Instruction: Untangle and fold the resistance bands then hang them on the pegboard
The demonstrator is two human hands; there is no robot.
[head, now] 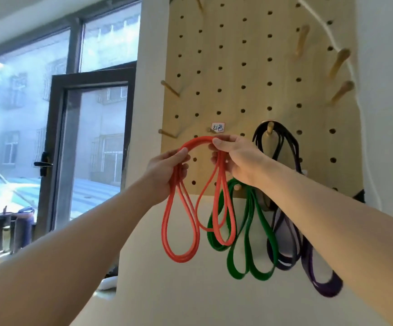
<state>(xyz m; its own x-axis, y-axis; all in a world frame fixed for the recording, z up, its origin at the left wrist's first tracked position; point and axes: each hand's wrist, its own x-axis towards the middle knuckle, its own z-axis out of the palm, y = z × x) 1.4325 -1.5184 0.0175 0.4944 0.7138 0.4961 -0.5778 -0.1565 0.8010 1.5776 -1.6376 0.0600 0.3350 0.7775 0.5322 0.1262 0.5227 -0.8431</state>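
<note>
Head view showed a dark-framed window (54, 137) at the far left, with pale buildings beyond the glass. Both bare forearms were stretched up and forward toward the wall.

The left hand (166, 170) was held with its palm turned inward. Its grip was clamped on the red band (181, 258), thumb on top and fingers curled round several strands. The band was a thin, smooth rubber loop folded into layers. It arched across to the right hand (240, 161), whose grip also pinched it, thumb and fingers closed on the strands just below a small white label (217, 127). Long teardrop loops hung from both hands, in front of the lower edge of the pegboard (237, 67). The board was a pale wooden panel drilled with rows of round holes and set with wooden pegs (341, 62).

Right of the red band, a wide, flat green band (264, 228) hung folded from a low peg, partly behind the right wrist. Farther right, broad dark purple bands (324, 289) hung from another peg and drooped below the board.
</note>
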